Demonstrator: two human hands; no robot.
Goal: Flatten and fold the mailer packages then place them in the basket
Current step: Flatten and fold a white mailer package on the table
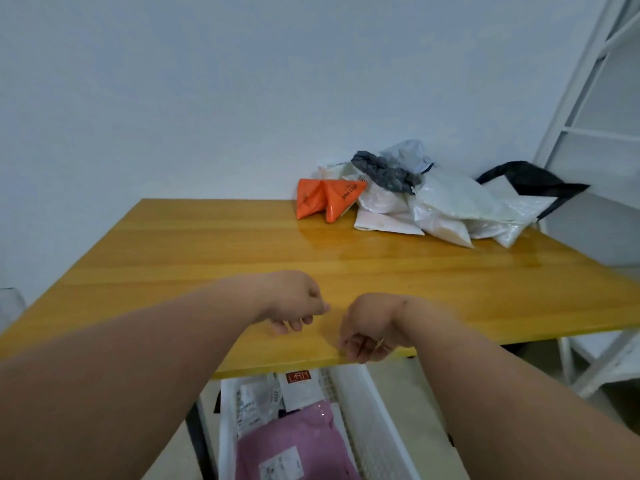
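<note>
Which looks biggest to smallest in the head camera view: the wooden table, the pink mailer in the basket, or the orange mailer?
1. wooden table, by far the largest.
2. pink mailer, though it is cut off by the frame edge and nearer the camera, so its lead is unsure.
3. orange mailer, farther away at the table's back.

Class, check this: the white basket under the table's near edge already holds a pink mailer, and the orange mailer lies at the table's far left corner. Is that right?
Not quite. The head view shows the orange mailer toward the table's far right, beside the pile of white mailers. The pink mailer does lie in the white basket.
</note>
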